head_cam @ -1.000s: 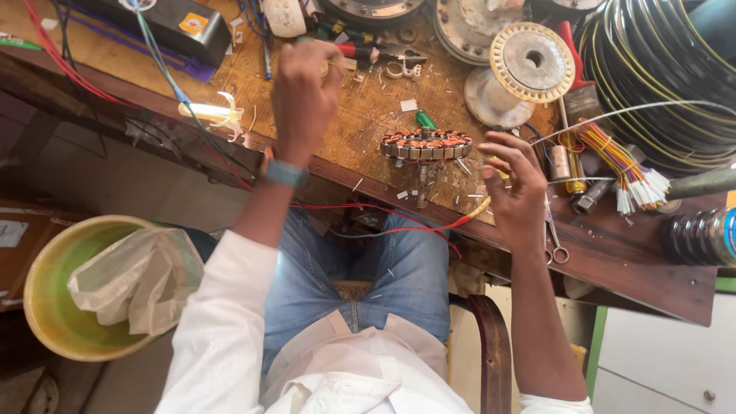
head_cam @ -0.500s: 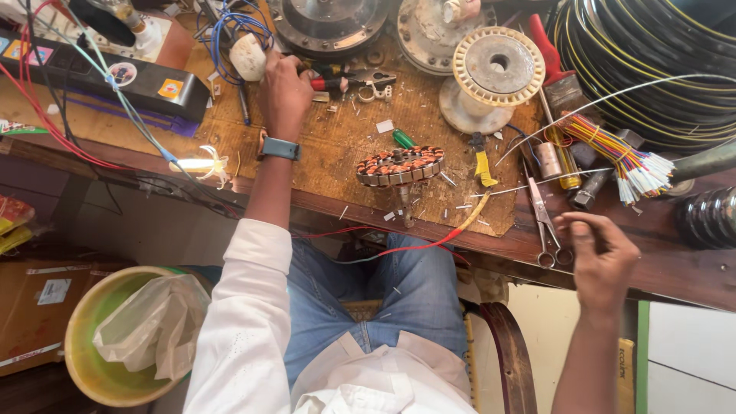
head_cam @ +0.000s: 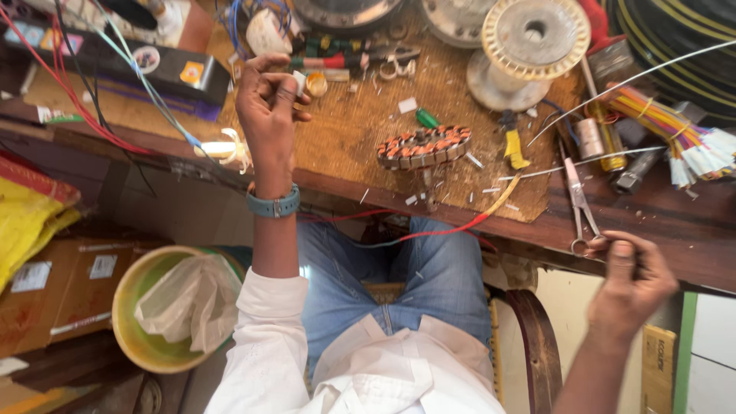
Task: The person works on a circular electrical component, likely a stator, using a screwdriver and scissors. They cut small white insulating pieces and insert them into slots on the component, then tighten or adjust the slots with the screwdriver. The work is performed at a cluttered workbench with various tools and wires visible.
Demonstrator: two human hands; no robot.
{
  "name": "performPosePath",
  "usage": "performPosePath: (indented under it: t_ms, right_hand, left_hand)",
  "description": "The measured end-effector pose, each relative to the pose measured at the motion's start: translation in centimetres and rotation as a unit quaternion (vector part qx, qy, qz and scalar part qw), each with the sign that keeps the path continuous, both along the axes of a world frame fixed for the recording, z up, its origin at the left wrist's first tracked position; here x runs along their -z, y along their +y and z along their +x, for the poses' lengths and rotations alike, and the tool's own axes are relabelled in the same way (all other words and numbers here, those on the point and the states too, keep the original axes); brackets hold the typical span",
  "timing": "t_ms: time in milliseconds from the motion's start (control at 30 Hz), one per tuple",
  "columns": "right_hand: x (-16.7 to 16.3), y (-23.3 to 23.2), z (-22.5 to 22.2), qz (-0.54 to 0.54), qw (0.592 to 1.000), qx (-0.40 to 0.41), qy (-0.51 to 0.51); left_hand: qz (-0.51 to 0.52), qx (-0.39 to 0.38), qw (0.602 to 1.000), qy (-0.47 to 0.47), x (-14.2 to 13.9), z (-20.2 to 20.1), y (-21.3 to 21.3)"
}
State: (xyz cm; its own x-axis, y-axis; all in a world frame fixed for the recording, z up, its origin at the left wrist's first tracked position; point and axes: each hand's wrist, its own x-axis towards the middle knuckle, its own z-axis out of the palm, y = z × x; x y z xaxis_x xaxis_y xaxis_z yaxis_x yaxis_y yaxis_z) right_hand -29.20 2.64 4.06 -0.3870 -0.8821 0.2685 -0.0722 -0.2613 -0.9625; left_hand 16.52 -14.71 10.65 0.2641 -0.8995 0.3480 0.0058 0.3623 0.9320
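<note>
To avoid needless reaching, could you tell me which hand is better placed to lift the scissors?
Right: the right hand pinches the scissors by their handles; the left hand is far across the bench.

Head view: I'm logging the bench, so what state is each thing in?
Left hand: raised, fingers pinched together.
Right hand: closed by the scissors' handles.
Scissors: lying flat, blades shut.
Wound stator: lying flat on the bench.
Wire spool: on its side, empty.
Green bucket: open, lined with a plastic bag.
</note>
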Motion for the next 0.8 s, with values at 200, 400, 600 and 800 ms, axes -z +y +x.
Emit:
performPosePath:
  t_ms: [200,400,600,800]
  right_hand:
    - [-1.4,1.1,12.2,0.024,0.972,-0.231,0.045]
    - [-0.7,-2.0,17.6,-0.058,0.938,-0.282,0.195]
    - [2.5,-2.2,17.6,0.018,0.958,-0.286,0.004]
    - [5.9,-0.6,17.5,0.082,0.961,-0.207,-0.164]
  left_hand:
    - [0.108,0.096,0.989,0.044,3.0,-3.9,9.6]
    - [0.205,0.228,0.943,0.132,6.9,-8.2,14.9]
    - [0.280,0.291,0.872,0.277,9.5,-10.5,16.3]
    - [0.214,0.252,0.931,0.155,10.2,-10.6,18.0]
